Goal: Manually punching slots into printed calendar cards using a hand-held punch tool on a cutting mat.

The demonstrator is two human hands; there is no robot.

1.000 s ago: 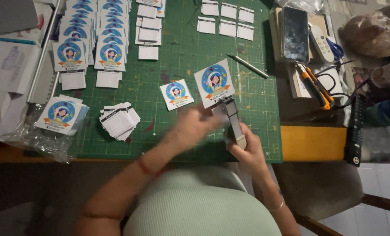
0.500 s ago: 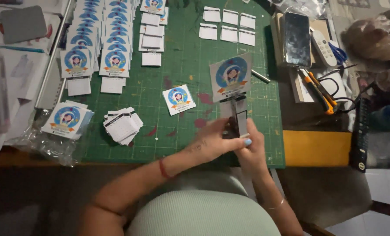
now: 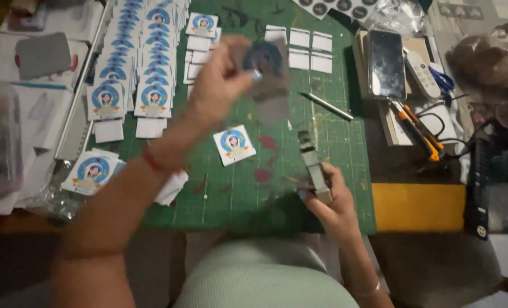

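My left hand (image 3: pixel 219 85) is raised over the green cutting mat (image 3: pixel 333 165) and pinches a printed card with a blue round picture (image 3: pixel 268 68), which is blurred by motion. My right hand (image 3: pixel 331 197) rests at the mat's near edge and grips a grey stapler-like tool (image 3: pixel 313 165), pointing away from me. A single loose printed card (image 3: pixel 234 144) lies on the mat between the two hands. Rows of similar cards (image 3: pixel 131 74) overlap along the mat's left side.
Small white blank pieces (image 3: pixel 308 48) and a thin metal craft knife (image 3: pixel 326 106) lie at the far side of the mat. A phone (image 3: pixel 386 64), white remote (image 3: pixel 422 74), orange cutter (image 3: pixel 416 128) and cables sit to the right. A pile of cards in a clear bag (image 3: pixel 91 171) lies near left.
My left hand has lifted the printed card away from the tool, up and to the left. The right hand keeps hold of the tool near the mat's edge.
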